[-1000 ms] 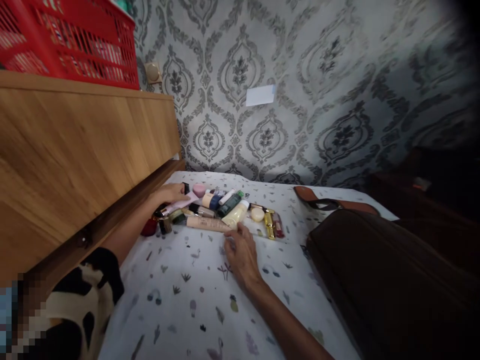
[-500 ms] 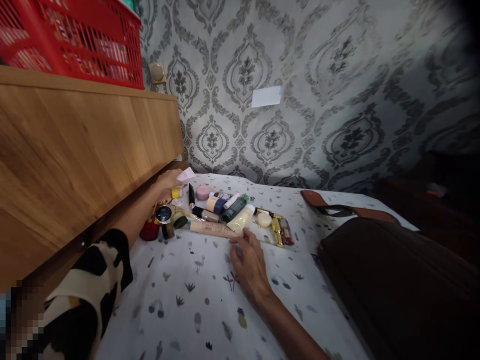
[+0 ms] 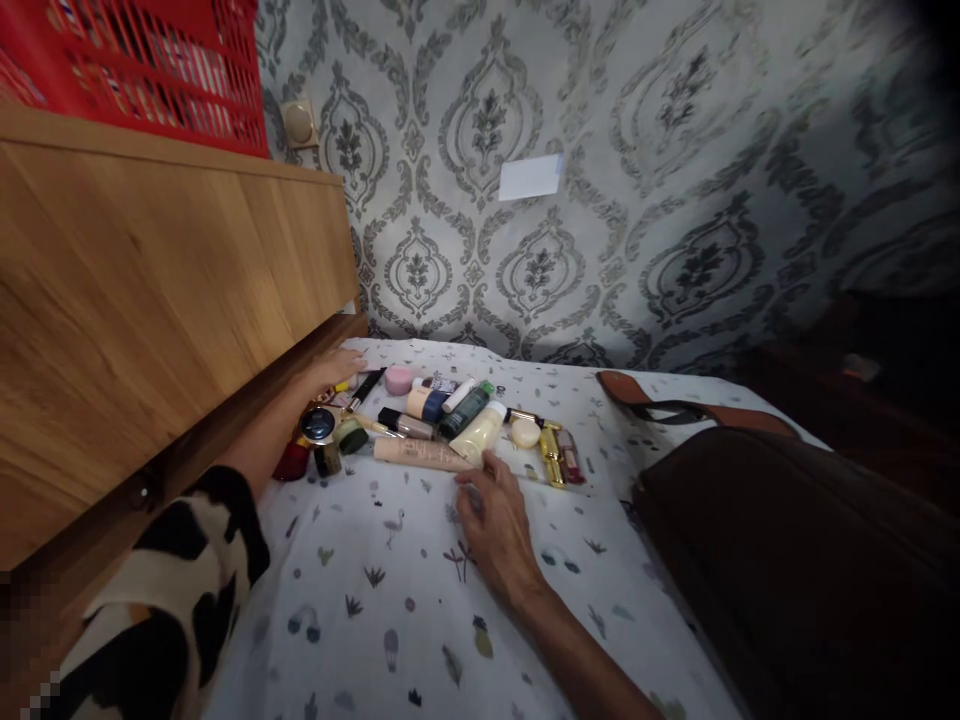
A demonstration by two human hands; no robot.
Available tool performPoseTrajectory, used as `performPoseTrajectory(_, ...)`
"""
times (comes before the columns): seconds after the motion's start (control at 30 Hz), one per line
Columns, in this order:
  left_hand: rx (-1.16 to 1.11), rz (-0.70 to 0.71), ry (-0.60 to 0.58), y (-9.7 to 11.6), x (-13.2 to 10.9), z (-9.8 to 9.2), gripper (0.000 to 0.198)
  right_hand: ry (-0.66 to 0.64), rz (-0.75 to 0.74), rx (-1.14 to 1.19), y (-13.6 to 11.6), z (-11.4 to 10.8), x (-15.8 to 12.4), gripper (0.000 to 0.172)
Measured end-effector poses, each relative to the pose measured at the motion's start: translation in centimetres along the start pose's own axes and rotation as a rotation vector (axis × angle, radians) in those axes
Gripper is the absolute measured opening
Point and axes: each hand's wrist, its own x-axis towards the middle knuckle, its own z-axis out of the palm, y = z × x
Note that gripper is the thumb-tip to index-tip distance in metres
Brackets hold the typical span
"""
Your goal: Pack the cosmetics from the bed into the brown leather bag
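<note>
Left of the peach tube are a red basket of indistinct things and the left hand, grip unclear; beside the tube, the right hand curls half-open, empty.

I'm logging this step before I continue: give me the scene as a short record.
Left hand: beside a slim black item; grip unclear
Right hand: near the right end of the peach tube; contact unclear
Nearby: pink jar, dark green tube, cream tube
Surface: patterned white sheet
Right side: dark brown bag
Left side: wooden cabinet, red basket on top
</note>
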Motion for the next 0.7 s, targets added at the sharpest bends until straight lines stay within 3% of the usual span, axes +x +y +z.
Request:
performPoseTrajectory(0.2, 0.019, 0.271, -0.179, 2.1, -9.4, 1.2, 0.079, -0.006, 0.025, 0.007, 0.1, 0.2, 0.1, 0.029)
performPoseTrajectory(0.3, 0.105, 0.251, -0.164, 3.4, -11.9, 2.0, 0.057, -0.011, 0.022, 0.020, 0.1, 0.2, 0.1, 0.029)
performPoseTrajectory(0.47, 0.193, 0.163, 0.126, 6.1, -11.3, 1.8, 0.039, -0.046, 0.043, 0.072, -0.4, -0.1, 0.0, 0.030)
performPoseTrajectory(0.57, 0.099, 0.282, 0.277, 8.9, -10.1, 2.0, 0.042, -0.073, 0.050, 0.100, -0.7, -0.3, 0.1, 0.030)
performPoseTrajectory(0.7, 0.030, 0.472, 0.251, 12.9, -8.0, 3.3, 0.052, -0.074, 0.024, 0.132, -0.7, -0.3, 0.2, 0.030)
